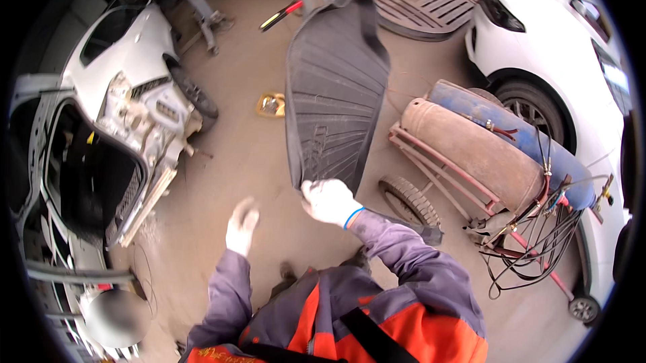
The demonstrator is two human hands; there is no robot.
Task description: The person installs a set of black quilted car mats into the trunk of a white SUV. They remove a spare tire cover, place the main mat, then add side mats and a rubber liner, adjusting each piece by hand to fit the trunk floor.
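My right hand [330, 202], in a white glove with a blue cuff, grips the near end of a dark ribbed rubber car cargo liner [335, 85]. From that hand the liner stretches away in front of me, its raised rim curling at the far end. My left hand [243, 224], also gloved in white, is held apart from the liner over the concrete floor [227, 171]. Nothing shows in it; its thumb and fingers look apart, slightly blurred.
To the right, a blue gas cylinder [535, 143] and a rusty one [469, 151] lie on a red wheeled cart [449, 166] with coiled hoses [540, 257], beside a white car [550, 25]. A partly stripped white car body [141, 35] stands left. A yellow tray [263, 105] sits on the floor.
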